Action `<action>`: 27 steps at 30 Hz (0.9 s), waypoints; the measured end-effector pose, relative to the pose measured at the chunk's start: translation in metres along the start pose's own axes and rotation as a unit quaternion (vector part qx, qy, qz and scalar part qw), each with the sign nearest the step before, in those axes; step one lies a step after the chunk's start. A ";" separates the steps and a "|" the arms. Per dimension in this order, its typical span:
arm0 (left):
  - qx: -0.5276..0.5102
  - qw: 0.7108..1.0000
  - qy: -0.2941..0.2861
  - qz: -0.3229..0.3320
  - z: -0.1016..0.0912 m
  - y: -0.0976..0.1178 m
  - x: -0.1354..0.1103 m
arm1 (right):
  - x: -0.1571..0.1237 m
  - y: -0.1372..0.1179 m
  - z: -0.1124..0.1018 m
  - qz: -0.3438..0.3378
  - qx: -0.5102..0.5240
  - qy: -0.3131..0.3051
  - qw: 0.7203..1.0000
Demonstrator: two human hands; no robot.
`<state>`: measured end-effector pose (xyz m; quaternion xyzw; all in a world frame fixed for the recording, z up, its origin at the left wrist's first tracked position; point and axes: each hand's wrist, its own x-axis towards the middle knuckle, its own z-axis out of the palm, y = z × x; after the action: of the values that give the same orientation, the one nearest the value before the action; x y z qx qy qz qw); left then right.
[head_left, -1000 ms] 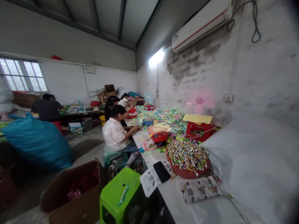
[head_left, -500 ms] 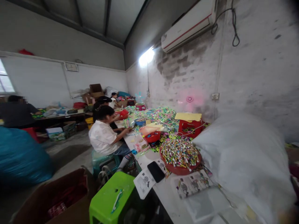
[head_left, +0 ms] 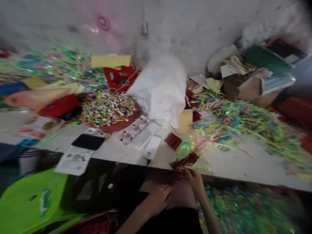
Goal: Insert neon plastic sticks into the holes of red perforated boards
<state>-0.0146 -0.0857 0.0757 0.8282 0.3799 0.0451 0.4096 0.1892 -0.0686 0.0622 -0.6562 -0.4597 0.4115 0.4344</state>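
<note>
My left hand [head_left: 159, 198] is over my lap, below the table edge; blur hides how its fingers lie. With its fingertips at the near edge of the table, my right hand [head_left: 193, 178] pinches the lower end of a dark red perforated board [head_left: 185, 162]. Thin green and pink strands [head_left: 195, 144] lie against that board's far side, smeared by motion. Just beyond it, flat on the table, rests a smaller dark red square with rows of pale dots [head_left: 173, 141].
A red basin [head_left: 109, 125] heaped with small colourful pieces stands left of a large white sack [head_left: 165, 87]. A black phone [head_left: 88, 141] and a white device [head_left: 154, 148] with a cable lie nearer. Colourful strands [head_left: 229, 120] spread rightward. A green stool [head_left: 31, 201] stands lower left.
The view has swung right and down. Both my hands, the dark red boards and the right-hand strand pile now show; the seated people have left the view.
</note>
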 end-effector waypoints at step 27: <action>0.005 1.000 0.021 -0.003 -0.002 -0.010 0.012 | 0.018 0.008 0.013 -0.069 -0.171 -0.019 0.983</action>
<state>-0.0125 -0.0728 0.0672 0.8281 0.3907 0.0591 0.3976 0.1838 -0.0503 0.0481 -0.6799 -0.5753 0.3080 0.3344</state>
